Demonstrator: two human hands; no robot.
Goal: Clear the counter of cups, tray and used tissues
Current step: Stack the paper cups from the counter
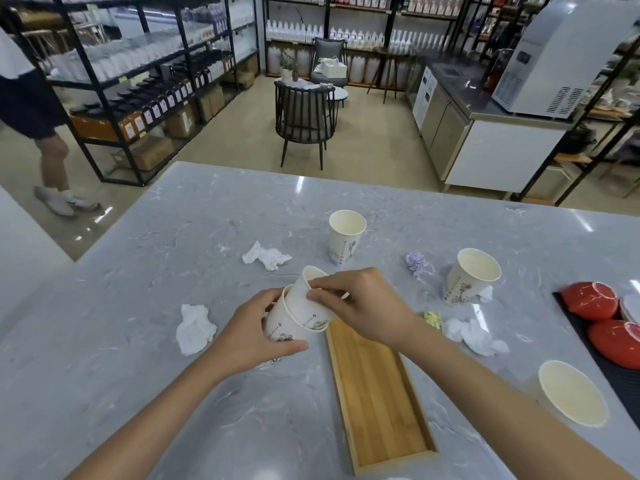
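My left hand (254, 336) grips a white paper cup (285, 329) tilted over the grey marble counter (138, 306). My right hand (360, 301) holds a second cup (308, 289) partly nested inside the first. A long wooden tray (379, 396) lies just right of them. Three more paper cups stand on the counter: one at the back (346, 235), one to the right (471, 275), one near the front right (571, 391). Crumpled white tissues lie at the left (194, 329), the back (265, 257) and the right (474, 336). A purple wad (417, 263) and a yellow wad (432, 318) lie nearby.
Red bowls (590, 299) sit on a black mat (620, 372) at the counter's right edge. Beyond the counter stand a dark chair (303, 123), stocked shelves (145, 74) and a service counter with a white machine (561, 60). Another person's legs (52, 157) are at the far left.
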